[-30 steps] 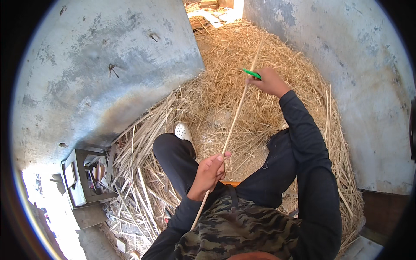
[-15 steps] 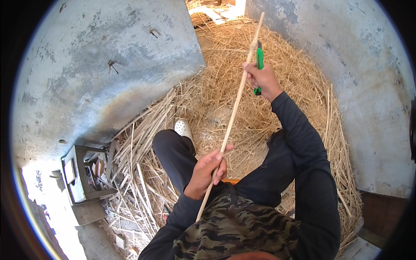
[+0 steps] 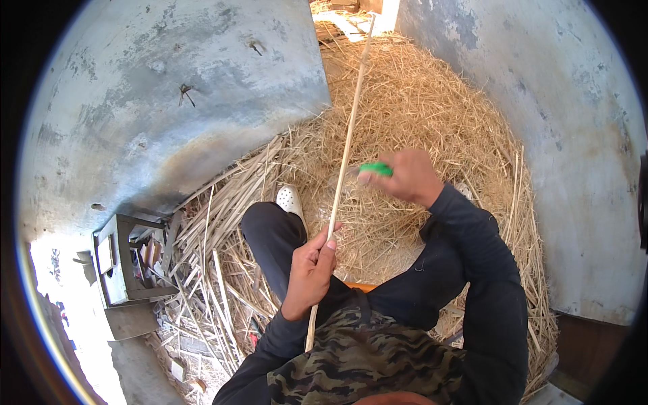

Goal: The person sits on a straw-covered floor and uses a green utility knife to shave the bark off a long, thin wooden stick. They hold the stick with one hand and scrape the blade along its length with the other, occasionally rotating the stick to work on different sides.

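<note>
A long, pale wooden stick (image 3: 349,138), probably split bamboo, slants up and away from my lap. My left hand (image 3: 311,272) is closed around its lower part, thumb along the top. To the right of the stick, my right hand (image 3: 405,177) grips a green utility knife (image 3: 376,169). The knife points left toward the stick, its tip close to the edge; blur hides whether the blade touches it. A knobbly joint shows near the stick's far end.
Straw-like shavings (image 3: 418,88) cover the floor ahead. Long split strips (image 3: 229,196) lie in a heap on the left, beside a dark wooden frame (image 3: 145,260). Worn grey walls (image 3: 223,88) stand on both sides. My foot wears a white clog (image 3: 289,199).
My right hand has come down toward me and off the stick, turning the knife from upright to pointing left. The stick's far end has swung left.
</note>
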`<state>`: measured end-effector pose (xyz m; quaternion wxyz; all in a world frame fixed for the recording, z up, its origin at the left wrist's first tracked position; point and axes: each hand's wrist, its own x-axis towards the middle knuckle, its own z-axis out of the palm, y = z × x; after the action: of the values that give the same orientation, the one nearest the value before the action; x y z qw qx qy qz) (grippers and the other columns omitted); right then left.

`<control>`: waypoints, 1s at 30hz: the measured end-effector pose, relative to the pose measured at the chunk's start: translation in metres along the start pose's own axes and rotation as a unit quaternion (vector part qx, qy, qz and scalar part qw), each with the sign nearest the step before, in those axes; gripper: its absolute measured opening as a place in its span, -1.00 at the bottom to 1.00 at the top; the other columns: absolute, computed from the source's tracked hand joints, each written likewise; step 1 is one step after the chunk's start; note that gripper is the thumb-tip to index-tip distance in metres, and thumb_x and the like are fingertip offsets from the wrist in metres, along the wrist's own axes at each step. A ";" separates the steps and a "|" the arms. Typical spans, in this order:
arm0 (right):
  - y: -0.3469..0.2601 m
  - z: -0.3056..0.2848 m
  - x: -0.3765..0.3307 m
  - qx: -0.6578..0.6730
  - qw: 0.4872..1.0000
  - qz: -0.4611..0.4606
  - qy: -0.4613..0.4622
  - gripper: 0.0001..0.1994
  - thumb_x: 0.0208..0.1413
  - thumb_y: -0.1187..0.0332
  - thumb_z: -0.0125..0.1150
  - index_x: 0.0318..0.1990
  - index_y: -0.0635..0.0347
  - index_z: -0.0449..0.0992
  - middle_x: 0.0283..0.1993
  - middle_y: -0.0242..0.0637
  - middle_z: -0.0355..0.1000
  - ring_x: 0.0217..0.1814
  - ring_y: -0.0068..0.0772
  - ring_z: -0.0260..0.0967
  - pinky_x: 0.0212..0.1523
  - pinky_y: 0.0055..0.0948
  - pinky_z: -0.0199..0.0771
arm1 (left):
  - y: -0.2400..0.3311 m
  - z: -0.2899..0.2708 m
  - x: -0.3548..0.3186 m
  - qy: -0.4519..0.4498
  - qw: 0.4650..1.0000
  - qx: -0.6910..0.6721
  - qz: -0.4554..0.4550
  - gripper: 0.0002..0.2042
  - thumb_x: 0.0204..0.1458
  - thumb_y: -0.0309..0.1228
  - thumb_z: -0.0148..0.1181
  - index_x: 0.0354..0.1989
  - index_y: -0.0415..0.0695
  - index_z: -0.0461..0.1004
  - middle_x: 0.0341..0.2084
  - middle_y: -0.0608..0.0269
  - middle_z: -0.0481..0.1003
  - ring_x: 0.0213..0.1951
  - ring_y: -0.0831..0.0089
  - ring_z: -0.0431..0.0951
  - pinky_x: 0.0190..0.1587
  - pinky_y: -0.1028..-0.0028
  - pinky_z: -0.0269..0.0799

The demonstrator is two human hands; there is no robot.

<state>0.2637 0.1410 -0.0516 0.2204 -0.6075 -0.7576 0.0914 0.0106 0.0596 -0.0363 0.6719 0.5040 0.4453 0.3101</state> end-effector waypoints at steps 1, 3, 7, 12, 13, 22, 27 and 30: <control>-0.011 0.005 -0.008 -0.015 0.999 -0.033 0.000 -0.36 0.01 -0.36 0.03 -0.68 0.08 0.45 -0.79 -0.24 0.26 -0.74 -0.18 0.29 -0.67 -0.22 0.22 | 0.002 0.000 0.000 0.011 1.000 0.015 0.006 -0.62 0.28 -0.41 -0.09 0.25 -0.24 0.27 -0.68 0.58 0.13 -0.61 0.78 0.07 -0.56 0.67 -0.03; -0.016 0.012 -0.012 -0.019 0.997 -0.074 0.009 -0.32 -0.04 -0.42 0.00 -0.69 0.08 0.45 -0.79 -0.24 0.28 -0.75 -0.18 0.32 -0.70 -0.22 0.23 | 0.007 0.000 -0.001 0.021 0.999 0.039 0.016 -0.62 0.28 -0.42 -0.09 0.24 -0.26 0.27 -0.67 0.58 0.13 -0.60 0.78 0.06 -0.54 0.67 -0.02; -0.006 0.020 -0.002 -0.013 0.999 -0.019 0.045 -0.23 -0.10 -0.53 -0.08 -0.72 0.09 0.45 -0.80 -0.26 0.31 -0.77 -0.25 0.34 -0.74 -0.25 0.24 | 0.009 0.005 -0.010 0.014 0.998 0.060 0.018 -0.63 0.27 -0.45 -0.09 0.24 -0.28 0.27 -0.62 0.58 0.14 -0.55 0.79 0.06 -0.51 0.68 -0.03; -0.004 0.032 -0.006 -0.011 0.995 -0.082 0.049 -0.21 -0.11 -0.55 -0.12 -0.71 0.09 0.48 -0.81 -0.27 0.28 -0.80 -0.25 0.28 -0.76 -0.27 0.15 | 0.012 0.006 -0.010 0.011 0.998 0.058 0.016 -0.62 0.26 -0.47 -0.07 0.23 -0.34 0.25 -0.56 0.54 0.18 -0.51 0.78 0.09 -0.49 0.68 0.00; -0.012 0.031 -0.012 -0.026 0.995 -0.090 0.041 -0.21 -0.08 -0.54 -0.14 -0.69 0.09 0.51 -0.84 -0.29 0.24 -0.83 -0.29 0.21 -0.77 -0.29 0.08 | 0.009 0.008 -0.011 0.024 0.996 0.084 0.025 -0.61 0.26 -0.47 -0.06 0.22 -0.36 0.25 -0.55 0.53 0.19 -0.51 0.77 0.09 -0.48 0.68 0.01; 0.000 0.016 0.005 -0.029 0.997 -0.042 0.050 -0.26 0.02 -0.47 -0.18 -0.68 0.02 0.51 -0.84 -0.35 0.22 -0.82 -0.42 0.19 -0.75 -0.32 0.13 | 0.013 0.006 -0.022 0.036 0.982 0.173 0.073 -0.62 0.20 -0.53 -0.02 0.17 -0.44 0.27 -0.60 0.39 0.27 -0.53 0.70 0.19 -0.50 0.63 0.18; 0.034 0.013 0.020 -0.027 0.994 0.004 0.105 -0.24 0.01 -0.50 -0.20 -0.76 0.03 0.40 -0.87 -0.38 0.13 -0.85 -0.40 0.09 -0.77 -0.29 0.10 | 0.012 0.011 -0.028 0.011 0.962 0.247 0.114 -0.65 0.15 -0.57 0.01 0.11 -0.45 0.32 -0.66 0.04 0.32 -0.60 0.61 0.29 -0.52 0.55 0.27; 0.027 0.005 0.023 0.008 0.996 0.015 0.086 -0.22 0.01 -0.49 -0.17 -0.79 0.08 0.36 -0.87 -0.35 0.11 -0.84 -0.35 0.13 -0.76 -0.28 0.11 | 0.013 0.008 -0.028 0.041 0.945 0.271 0.180 -0.65 0.12 -0.60 0.02 0.09 -0.45 0.33 -0.67 -0.07 0.31 -0.67 0.49 0.34 -0.53 0.54 0.28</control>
<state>0.2814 0.1699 -0.0614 0.2880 -0.6227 -0.7259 0.0480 0.0071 0.0363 -0.0149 0.4240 0.7257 0.4418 0.3138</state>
